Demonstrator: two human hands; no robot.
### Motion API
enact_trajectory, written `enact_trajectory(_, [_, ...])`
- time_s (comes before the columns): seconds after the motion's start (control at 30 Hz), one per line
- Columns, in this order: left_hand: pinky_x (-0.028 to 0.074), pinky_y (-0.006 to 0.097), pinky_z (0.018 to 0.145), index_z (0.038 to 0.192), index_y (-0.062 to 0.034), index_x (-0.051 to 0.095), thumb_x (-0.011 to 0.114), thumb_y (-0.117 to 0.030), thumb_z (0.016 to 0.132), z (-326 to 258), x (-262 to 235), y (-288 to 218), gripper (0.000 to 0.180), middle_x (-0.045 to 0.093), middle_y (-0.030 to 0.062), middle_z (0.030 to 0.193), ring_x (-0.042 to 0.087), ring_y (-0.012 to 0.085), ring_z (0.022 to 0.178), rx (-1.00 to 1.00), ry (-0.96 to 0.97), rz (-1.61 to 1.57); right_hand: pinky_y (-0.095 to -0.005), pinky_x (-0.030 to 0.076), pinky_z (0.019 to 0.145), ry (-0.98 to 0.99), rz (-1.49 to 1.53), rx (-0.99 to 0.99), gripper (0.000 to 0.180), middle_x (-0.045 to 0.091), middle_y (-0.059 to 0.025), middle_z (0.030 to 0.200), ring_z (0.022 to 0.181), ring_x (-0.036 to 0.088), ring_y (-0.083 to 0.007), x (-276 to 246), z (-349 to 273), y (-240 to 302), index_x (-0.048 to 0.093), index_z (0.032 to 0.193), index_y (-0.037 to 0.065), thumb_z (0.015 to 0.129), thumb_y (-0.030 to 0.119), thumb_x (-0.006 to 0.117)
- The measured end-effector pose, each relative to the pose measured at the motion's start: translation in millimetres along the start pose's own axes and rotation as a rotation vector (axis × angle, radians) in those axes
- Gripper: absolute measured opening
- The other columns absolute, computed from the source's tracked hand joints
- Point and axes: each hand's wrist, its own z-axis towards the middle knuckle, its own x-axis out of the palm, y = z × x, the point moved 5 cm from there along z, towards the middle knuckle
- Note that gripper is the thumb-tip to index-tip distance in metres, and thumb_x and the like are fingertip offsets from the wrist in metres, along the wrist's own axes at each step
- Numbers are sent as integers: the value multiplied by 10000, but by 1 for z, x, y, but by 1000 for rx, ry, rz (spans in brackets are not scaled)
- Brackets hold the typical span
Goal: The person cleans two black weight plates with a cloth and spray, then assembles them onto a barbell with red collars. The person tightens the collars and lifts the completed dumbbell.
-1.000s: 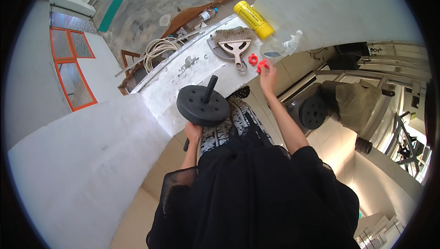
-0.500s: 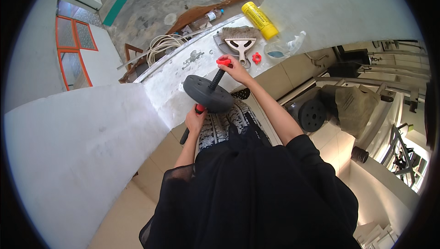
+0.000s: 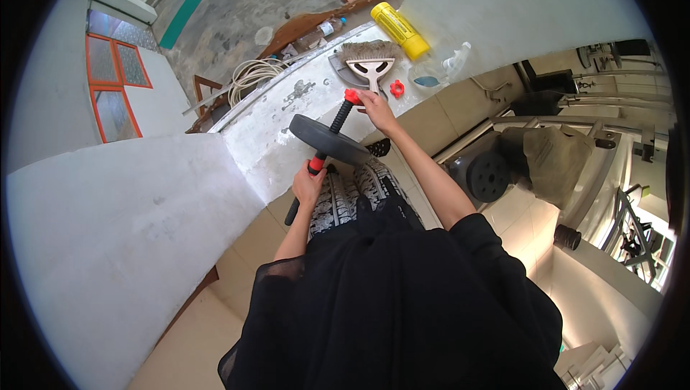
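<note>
A dumbbell with a single black weight plate (image 3: 327,138) is held at a slant in front of me. My left hand (image 3: 307,185) is closed around its bar below the plate, beside a red collar (image 3: 316,162). The bar's ribbed lower end (image 3: 292,211) sticks out under that hand. At the upper end, a red star-shaped nut (image 3: 351,96) sits on the threaded bar (image 3: 341,115). The fingertips of my right hand (image 3: 379,113) are at the nut's right side, partly bent. A second red nut (image 3: 397,88) lies loose on the white ledge (image 3: 251,156).
A brush (image 3: 371,59) with a dustpan, a yellow canister (image 3: 399,31) and a clear spray bottle (image 3: 438,74) stand along the ledge. Coiled cable (image 3: 255,77) lies beyond it. Treaded tyres (image 3: 334,203) are below the dumbbell; another black plate (image 3: 489,176) is at right.
The dumbbell has tilted, so its plate shows more edge-on and more of the red collar appears. My right fingers have shifted to the right, uncovering more of the nut.
</note>
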Motion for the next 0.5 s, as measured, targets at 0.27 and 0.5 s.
enact_trajectory(0.27, [447, 431, 619, 920, -106, 574, 673, -319, 695, -1, -6, -8, 326, 622, 155, 726, 598, 370, 724, 21, -16, 38, -285, 492, 676, 12, -45, 0, 446, 646, -86, 762, 780, 622, -170, -2, -1, 25, 627, 1035, 21, 850, 421, 558])
enact_trajectory(0.5, [447, 433, 617, 918, -106, 572, 664, -324, 696, 0, -5, -8, 324, 618, 158, 719, 597, 372, 712, 8, 7, 2, -315, 512, 633, -144, -489, 37, 505, 622, -75, 734, 663, 608, -163, -21, 13, 19, 572, 1058, 45, 863, 501, 481])
